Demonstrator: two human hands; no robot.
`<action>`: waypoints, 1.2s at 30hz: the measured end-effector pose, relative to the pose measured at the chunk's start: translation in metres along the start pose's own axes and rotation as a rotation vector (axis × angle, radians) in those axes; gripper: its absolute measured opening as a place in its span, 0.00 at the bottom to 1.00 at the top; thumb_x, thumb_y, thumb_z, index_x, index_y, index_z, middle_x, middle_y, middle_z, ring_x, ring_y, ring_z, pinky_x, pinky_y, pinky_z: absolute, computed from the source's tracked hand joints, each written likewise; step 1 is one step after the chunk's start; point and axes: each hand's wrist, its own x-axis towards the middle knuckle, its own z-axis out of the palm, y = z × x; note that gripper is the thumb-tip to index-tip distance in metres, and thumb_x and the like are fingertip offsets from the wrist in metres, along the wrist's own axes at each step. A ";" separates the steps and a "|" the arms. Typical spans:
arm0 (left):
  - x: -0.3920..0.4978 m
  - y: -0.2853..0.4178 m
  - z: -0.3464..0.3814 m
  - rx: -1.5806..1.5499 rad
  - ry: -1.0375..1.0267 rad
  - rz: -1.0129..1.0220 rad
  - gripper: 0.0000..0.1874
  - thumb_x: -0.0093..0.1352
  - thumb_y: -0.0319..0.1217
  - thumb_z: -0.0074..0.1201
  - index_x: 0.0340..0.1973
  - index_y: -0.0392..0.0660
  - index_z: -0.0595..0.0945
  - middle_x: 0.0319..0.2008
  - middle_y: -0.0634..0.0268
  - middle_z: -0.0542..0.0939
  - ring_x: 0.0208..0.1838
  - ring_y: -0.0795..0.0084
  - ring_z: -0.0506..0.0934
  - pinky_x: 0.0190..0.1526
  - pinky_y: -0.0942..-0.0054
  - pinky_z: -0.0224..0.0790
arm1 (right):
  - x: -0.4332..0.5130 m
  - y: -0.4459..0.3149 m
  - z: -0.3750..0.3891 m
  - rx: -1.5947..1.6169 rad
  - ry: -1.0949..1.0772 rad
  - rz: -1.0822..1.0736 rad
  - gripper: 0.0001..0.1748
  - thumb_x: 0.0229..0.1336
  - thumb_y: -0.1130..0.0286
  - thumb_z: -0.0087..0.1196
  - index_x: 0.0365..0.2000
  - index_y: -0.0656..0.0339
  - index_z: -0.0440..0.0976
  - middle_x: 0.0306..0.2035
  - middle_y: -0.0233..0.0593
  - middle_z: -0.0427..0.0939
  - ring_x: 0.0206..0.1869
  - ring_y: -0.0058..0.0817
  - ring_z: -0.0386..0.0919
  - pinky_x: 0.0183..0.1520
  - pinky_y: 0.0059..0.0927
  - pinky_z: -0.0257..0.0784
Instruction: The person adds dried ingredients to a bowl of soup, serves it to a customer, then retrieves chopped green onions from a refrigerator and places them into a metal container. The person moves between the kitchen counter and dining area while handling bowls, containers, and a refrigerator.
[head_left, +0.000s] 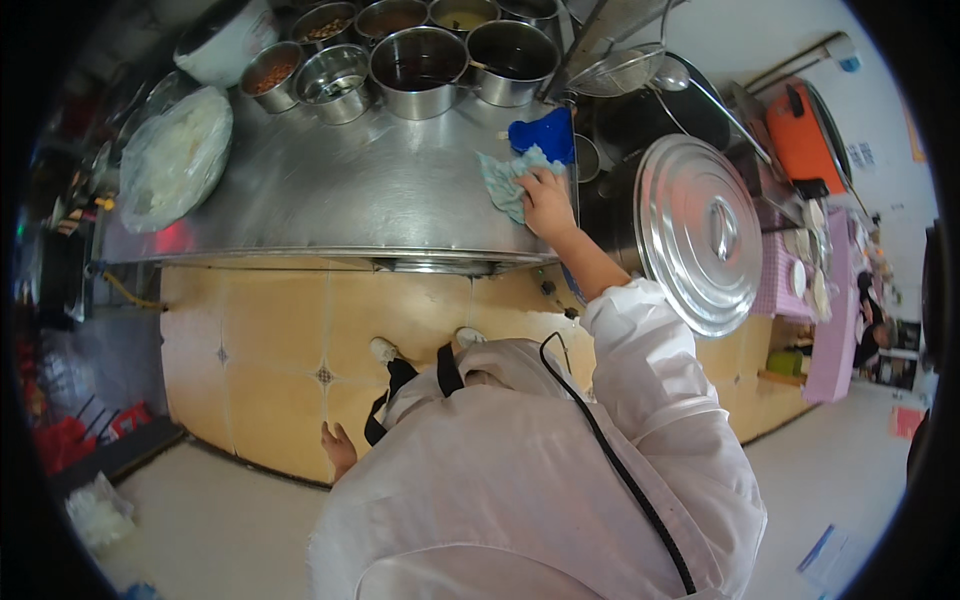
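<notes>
My right hand (545, 204) presses a pale green cloth (504, 184) onto the stainless steel counter (322, 180), close to its right end. Just beyond the cloth lies a bright blue object (541, 132), partly covered by it; its exact kind is unclear. Down at my side, over the tiled floor, my left hand (340, 451) hangs with fingers apart and nothing in it.
Several steel pots (418, 75) line the counter's back. A plastic-wrapped bowl (177, 161) stands at the left. Right of the counter are a large pot with a steel lid (697, 232), a wire strainer (619, 73) and an orange container (804, 139).
</notes>
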 end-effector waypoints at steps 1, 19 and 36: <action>0.022 0.002 -0.009 0.018 -0.026 0.007 0.30 0.69 0.48 0.36 0.60 0.40 0.58 0.54 0.37 0.60 0.52 0.40 0.64 0.52 0.54 0.59 | -0.014 0.000 -0.002 -0.028 -0.015 0.036 0.21 0.41 0.79 0.49 0.40 0.50 0.72 0.45 0.48 0.68 0.47 0.48 0.64 0.49 0.40 0.64; 0.132 -0.022 -0.074 -0.119 -0.071 0.084 0.27 0.67 0.43 0.42 0.55 0.38 0.66 0.50 0.38 0.67 0.52 0.41 0.67 0.53 0.55 0.60 | 0.004 -0.146 0.088 -0.151 -0.057 0.337 0.30 0.40 0.78 0.50 0.50 0.60 0.64 0.44 0.60 0.62 0.47 0.54 0.63 0.49 0.47 0.62; 0.017 -0.155 -0.084 -0.075 -0.184 -0.579 0.29 0.67 0.42 0.43 0.56 0.34 0.64 0.51 0.41 0.69 0.51 0.47 0.69 0.50 0.58 0.63 | 0.134 -0.367 0.254 0.359 -0.538 -0.452 0.21 0.39 0.77 0.49 0.38 0.48 0.73 0.50 0.49 0.66 0.52 0.47 0.64 0.53 0.40 0.63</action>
